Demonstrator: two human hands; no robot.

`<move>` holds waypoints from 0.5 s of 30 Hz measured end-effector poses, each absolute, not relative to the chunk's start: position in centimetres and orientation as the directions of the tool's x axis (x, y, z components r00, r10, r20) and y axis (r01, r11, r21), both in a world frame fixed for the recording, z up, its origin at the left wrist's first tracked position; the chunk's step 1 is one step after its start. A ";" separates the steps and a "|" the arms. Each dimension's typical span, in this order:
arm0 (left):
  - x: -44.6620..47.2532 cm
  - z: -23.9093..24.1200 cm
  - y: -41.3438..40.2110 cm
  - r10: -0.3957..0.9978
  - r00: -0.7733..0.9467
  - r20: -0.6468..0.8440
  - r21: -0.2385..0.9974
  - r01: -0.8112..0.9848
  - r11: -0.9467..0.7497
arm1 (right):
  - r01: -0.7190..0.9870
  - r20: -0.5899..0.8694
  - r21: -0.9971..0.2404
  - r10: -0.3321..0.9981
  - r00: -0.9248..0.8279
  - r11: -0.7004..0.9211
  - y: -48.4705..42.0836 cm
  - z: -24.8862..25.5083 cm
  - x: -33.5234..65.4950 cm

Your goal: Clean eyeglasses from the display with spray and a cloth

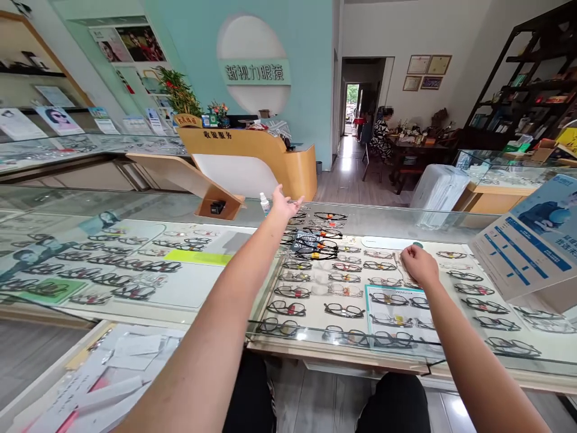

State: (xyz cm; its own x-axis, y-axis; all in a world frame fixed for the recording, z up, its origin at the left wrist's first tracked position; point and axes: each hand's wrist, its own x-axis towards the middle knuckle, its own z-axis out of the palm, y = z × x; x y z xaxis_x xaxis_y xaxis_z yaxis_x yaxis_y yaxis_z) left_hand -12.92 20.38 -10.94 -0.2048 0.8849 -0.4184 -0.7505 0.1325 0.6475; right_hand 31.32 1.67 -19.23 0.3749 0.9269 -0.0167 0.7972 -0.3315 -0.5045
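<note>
My left hand [285, 203] reaches out over the far part of the glass counter, palm turned up and fingers apart, holding nothing. Just left of it stands a small white spray bottle [264, 204]. Several dark-framed eyeglasses [316, 245] with orange tags lie close together to the right of my left forearm. My right hand [420, 264] is closed in a fist at the counter top [360, 209]. A pale, cloth-like strip [402, 269] shows at its left edge; what the fingers hold, if anything, is hidden.
Rows of eyeglasses [288, 308] fill the display case. A tilted wooden-backed mirror or stand [189, 174] is at the left, and a blue-white printed board [532, 234] at the right. An open drawer [97, 337] with papers juts out lower left. A seated person [382, 135] is far back.
</note>
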 end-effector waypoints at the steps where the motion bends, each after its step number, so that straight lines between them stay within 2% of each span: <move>1: -13.0 -10.3 18.7 0.903 -0.165 -0.397 0.666 -0.728 0.160 | 0.799 -0.021 -0.501 0.928 0.373 -0.332 1.7 -19.2 31.3; 3: -13.6 -9.6 13.9 0.947 -0.022 -0.320 0.764 -0.597 0.244 | 0.809 -0.025 -0.488 0.931 0.364 -0.329 1.7 -19.0 31.3; 5: -14.9 -9.6 7.3 0.962 0.168 -0.216 0.915 -0.310 0.260 | 0.823 -0.027 -0.467 0.935 0.353 -0.324 1.8 -18.8 31.4; 6: -15.9 -9.8 3.4 0.957 0.208 -0.200 0.958 -0.162 0.236 | 0.832 -0.032 -0.452 0.937 0.347 -0.323 2.0 -18.8 31.5; 8: -18.3 -10.6 -4.9 0.961 0.187 -0.203 0.979 0.046 0.198 | 0.855 -0.052 -0.403 0.941 0.333 -0.325 2.3 -18.8 31.8; 10: -21.2 -11.3 -13.5 0.979 0.058 -0.193 0.968 0.172 0.181 | 0.882 -0.073 -0.347 0.947 0.313 -0.318 2.7 -19.2 32.2; 12: -24.4 -12.0 -21.6 0.981 -0.127 -0.149 0.885 0.425 0.190 | 0.900 -0.079 -0.305 0.950 0.303 -0.312 3.0 -19.7 32.6; 14: -27.4 -12.7 -28.9 0.947 -0.315 -0.065 0.661 0.697 0.277 | 0.921 -0.055 -0.255 0.955 0.291 -0.295 3.2 -20.4 33.2; 15: -28.7 -13.2 -32.1 0.937 -0.346 -0.048 0.522 0.791 0.319 | 0.932 -0.038 -0.230 0.959 0.279 -0.280 3.2 -20.7 33.5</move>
State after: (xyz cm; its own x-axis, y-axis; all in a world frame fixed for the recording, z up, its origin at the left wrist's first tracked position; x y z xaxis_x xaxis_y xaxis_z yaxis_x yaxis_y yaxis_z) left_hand -28.72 -32.10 -13.18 -0.3461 0.9369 -0.0483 0.7912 0.3192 0.5217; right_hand 33.53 3.24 -20.72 0.2792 0.9595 -0.0382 0.9319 -0.2804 -0.2300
